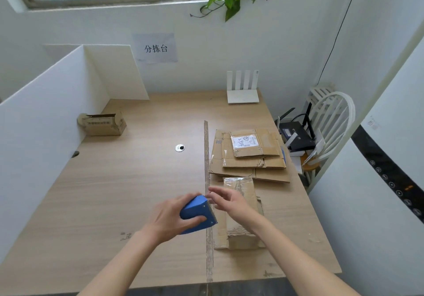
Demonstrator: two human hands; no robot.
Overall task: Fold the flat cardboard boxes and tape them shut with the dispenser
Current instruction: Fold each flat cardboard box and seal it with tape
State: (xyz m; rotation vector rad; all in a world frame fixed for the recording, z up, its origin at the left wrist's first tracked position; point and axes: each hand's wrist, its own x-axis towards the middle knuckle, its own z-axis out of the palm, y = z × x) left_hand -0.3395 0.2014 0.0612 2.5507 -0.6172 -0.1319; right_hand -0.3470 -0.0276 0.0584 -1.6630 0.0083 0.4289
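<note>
My left hand (pixel 171 217) grips a blue tape dispenser (pixel 199 214) above the wooden table (pixel 128 192), near its front. My right hand (pixel 227 200) hovers just right of the dispenser's toothed end, fingers loosely spread by the tape edge; I cannot tell whether they pinch the tape. Under and right of that hand lies a small folded cardboard box (pixel 241 217) with clear tape on its far end. A stack of flat cardboard boxes (pixel 249 155) sits beyond it at the right side, the top one bearing a white label.
A taped seam (pixel 207 181) runs front to back across the table. An open small carton (pixel 102 124) stands at the left by a white partition (pixel 46 121). A white router (pixel 242 89) is at the back, a cable hole (pixel 179 148) mid-table, a white chair (pixel 330 121) on the right.
</note>
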